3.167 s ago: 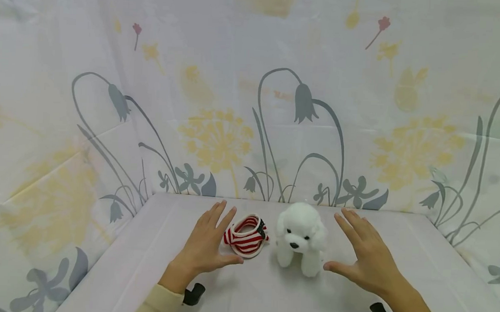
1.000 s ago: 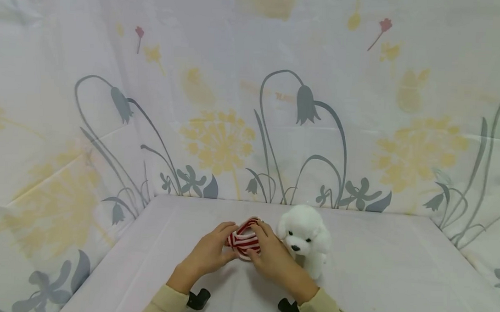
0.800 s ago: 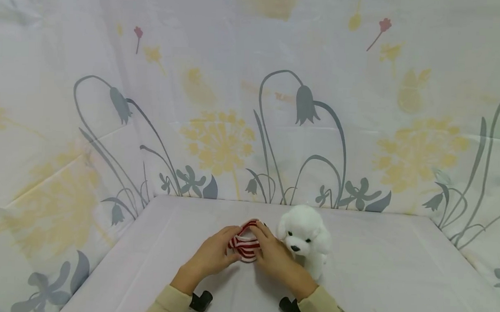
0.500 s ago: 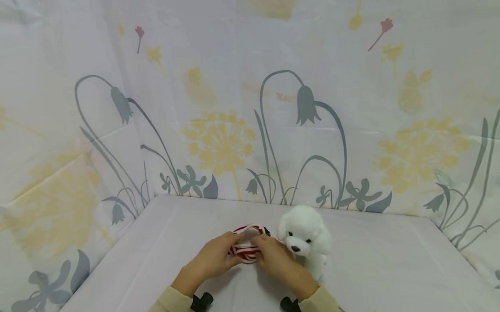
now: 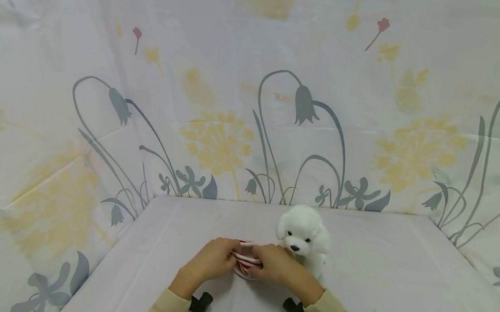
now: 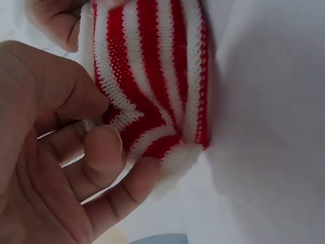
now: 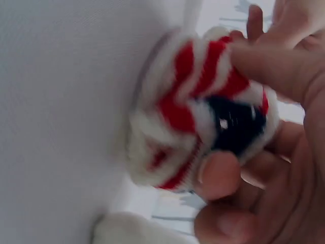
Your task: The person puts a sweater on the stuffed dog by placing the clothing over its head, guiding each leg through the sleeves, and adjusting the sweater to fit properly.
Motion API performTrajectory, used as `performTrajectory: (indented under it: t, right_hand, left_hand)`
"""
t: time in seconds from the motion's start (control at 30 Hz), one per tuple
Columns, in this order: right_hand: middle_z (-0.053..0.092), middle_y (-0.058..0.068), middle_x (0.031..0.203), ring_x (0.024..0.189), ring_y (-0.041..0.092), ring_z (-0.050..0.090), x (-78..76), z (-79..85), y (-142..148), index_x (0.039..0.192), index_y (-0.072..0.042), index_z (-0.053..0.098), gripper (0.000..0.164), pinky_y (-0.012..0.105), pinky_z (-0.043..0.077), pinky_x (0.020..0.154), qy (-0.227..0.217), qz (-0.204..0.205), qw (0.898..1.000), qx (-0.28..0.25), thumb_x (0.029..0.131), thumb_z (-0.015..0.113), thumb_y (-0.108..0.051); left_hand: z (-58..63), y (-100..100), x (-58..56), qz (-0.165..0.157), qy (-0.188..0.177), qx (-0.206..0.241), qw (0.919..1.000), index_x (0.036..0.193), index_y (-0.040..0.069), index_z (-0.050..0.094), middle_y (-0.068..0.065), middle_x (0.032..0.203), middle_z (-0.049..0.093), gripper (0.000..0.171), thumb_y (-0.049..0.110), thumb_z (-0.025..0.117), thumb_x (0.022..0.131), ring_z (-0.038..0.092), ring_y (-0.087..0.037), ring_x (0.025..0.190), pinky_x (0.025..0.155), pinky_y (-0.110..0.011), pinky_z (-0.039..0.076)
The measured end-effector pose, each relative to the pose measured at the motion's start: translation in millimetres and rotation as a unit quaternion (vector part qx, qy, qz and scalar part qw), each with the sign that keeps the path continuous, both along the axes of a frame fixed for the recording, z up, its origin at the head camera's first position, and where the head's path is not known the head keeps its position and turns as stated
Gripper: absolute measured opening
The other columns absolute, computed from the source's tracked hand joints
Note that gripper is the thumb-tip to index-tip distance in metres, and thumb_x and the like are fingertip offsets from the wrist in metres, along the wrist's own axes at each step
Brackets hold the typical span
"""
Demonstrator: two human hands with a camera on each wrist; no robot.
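Left cuff: beige, in front and well to the left of the toy dog, with a black fitting at the inner wrist.
Left hand: left of the toy dog and apart from it; grip drawn in to a narrow pinch, thumb and fingers bent onto the near edge of the knit.
Striped knit garment: left of the toy dog, between the two hands; red and white bands, white trim round its opening, a dark patch on the side by the right hand. Whether it touches the counter cannot be told.
Right hand: just left of the toy dog, partly in front of its legs; grip nearly closed, fingers curled round the knit's other side.
Toy dog: white, fluffy, upright, dark eyes and nose facing the person.
Right cuff: beige, in front of the toy dog.
Counter: white, beneath the toy dog.
Flowered cloth: behind the toy dog, grey and yellow blooms.
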State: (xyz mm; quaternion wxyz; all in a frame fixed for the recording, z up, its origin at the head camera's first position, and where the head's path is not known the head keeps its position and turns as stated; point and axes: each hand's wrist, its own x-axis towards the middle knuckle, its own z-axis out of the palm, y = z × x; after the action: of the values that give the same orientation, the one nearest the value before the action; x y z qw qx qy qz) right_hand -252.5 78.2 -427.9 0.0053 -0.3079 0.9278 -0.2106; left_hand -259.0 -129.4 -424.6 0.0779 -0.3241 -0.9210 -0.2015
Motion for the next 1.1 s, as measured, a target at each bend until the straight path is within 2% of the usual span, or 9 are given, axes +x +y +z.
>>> performTrajectory:
  t: [0.03, 0.13, 0.2, 0.27, 0.33, 0.4, 0.6, 0.83, 1.1]
  right_hand:
    - [0.057, -0.012, 0.072, 0.058, 0.004, 0.046, 2.1, 2.1, 2, 0.093, -0.022, 0.063, 0.021, 0.023, 0.037, 0.051, -0.016, 0.009, 1.000, 0.005, 0.080, 0.074, -0.035]
    - [0.065, -0.014, 0.088, 0.064, 0.002, 0.049, 7.8, 7.5, 7, 0.121, -0.027, 0.064, 0.048, 0.023, 0.039, 0.057, -0.043, 0.035, 0.998, 0.020, 0.075, 0.078, -0.035]
    - [0.064, -0.016, 0.089, 0.065, 0.001, 0.049, 10.9, 10.7, 11, 0.119, -0.028, 0.065, 0.048, 0.023, 0.040, 0.058, -0.048, 0.048, 0.997, 0.024, 0.074, 0.080, -0.032]
    - [0.062, -0.018, 0.083, 0.063, 0.001, 0.046, 13.6, 13.2, 15, 0.111, -0.027, 0.068, 0.040, 0.022, 0.039, 0.058, -0.046, 0.061, 0.997, 0.028, 0.074, 0.080, -0.028]
    - [0.053, -0.018, 0.070, 0.058, 0.001, 0.041, 16.1, 15.9, 19, 0.089, -0.025, 0.067, 0.020, 0.021, 0.037, 0.054, -0.040, 0.068, 0.996, 0.032, 0.074, 0.080, -0.023]
    - [0.047, -0.017, 0.064, 0.057, 0.001, 0.038, 18.6, 18.9, 23, 0.074, -0.025, 0.059, 0.021, 0.020, 0.035, 0.053, -0.034, 0.076, 0.996, 0.031, 0.073, 0.080, -0.021]
    - [0.050, -0.018, 0.066, 0.055, -0.001, 0.042, 23.3, 27.6, 31, 0.074, -0.025, 0.056, 0.018, 0.019, 0.039, 0.050, -0.054, 0.105, 0.993, 0.005, 0.078, 0.072, -0.017]
    - [0.048, -0.012, 0.061, 0.040, 0.001, 0.045, 31.9, 37.9, 40, 0.075, -0.022, 0.051, 0.013, 0.021, 0.039, 0.037, -0.140, 0.121, 0.982, -0.030, 0.083, 0.057, -0.015]
    - [0.042, -0.019, 0.063, 0.053, -0.002, 0.033, 45.5, 57.0, 46, 0.073, -0.026, 0.057, 0.016, 0.018, 0.030, 0.047, -0.081, 0.146, 0.986, 0.025, 0.072, 0.071, -0.018]
  left_hand:
    - [1.3, 0, 0.7, -0.004, -0.013, 0.001, 0.9999, 0.080, 0.018, 0.060, 0.012, 0.074, 0.055, 0.017, 0.002, 0.057, 0.078, 0.047, -0.005, 0.064, 0.059, -0.024, 0.041]
    - [4.5, 2, 3.3, -0.010, -0.037, -0.004, 0.9993, 0.077, 0.020, 0.057, 0.013, 0.071, 0.052, 0.018, 0.002, 0.056, 0.078, 0.047, -0.005, 0.062, 0.058, -0.023, 0.040]
    - [6.4, 3, 5.4, -0.012, -0.045, -0.006, 0.9989, 0.078, 0.021, 0.057, 0.013, 0.072, 0.053, 0.019, 0.002, 0.054, 0.078, 0.048, -0.005, 0.064, 0.059, -0.023, 0.040]
    - [8.3, 4, 7.6, -0.015, -0.053, -0.007, 0.9985, 0.079, 0.022, 0.061, 0.014, 0.076, 0.056, 0.020, 0.002, 0.054, 0.078, 0.050, -0.005, 0.067, 0.061, -0.023, 0.042]
    - [10.3, 5, 9.8, -0.020, -0.057, -0.007, 0.9981, 0.084, 0.022, 0.066, 0.015, 0.083, 0.059, 0.021, 0.005, 0.056, 0.078, 0.052, -0.003, 0.072, 0.066, -0.023, 0.045]
    - [12.5, 6, 12.0, -0.028, -0.061, -0.015, 0.9977, 0.090, 0.022, 0.070, 0.016, 0.086, 0.059, 0.020, 0.010, 0.061, 0.077, 0.052, -0.002, 0.074, 0.068, -0.022, 0.046]
    - [21.9, 10, 19.9, -0.046, -0.065, -0.044, 0.9958, 0.091, 0.026, 0.072, 0.016, 0.075, 0.048, 0.024, 0.027, 0.080, 0.068, 0.046, -0.002, 0.068, 0.060, -0.019, 0.040]
    - [30.4, 14, 28.9, -0.077, -0.013, -0.063, 0.9950, 0.072, 0.026, 0.069, 0.013, 0.066, 0.040, 0.013, 0.022, 0.080, 0.067, 0.037, -0.003, 0.061, 0.053, -0.017, 0.032]
    - [42.0, 20, 40.9, -0.086, 0.063, -0.095, 0.9897, 0.069, 0.027, 0.069, 0.015, 0.067, 0.036, 0.014, 0.030, 0.082, 0.065, 0.036, -0.004, 0.066, 0.060, -0.019, 0.032]
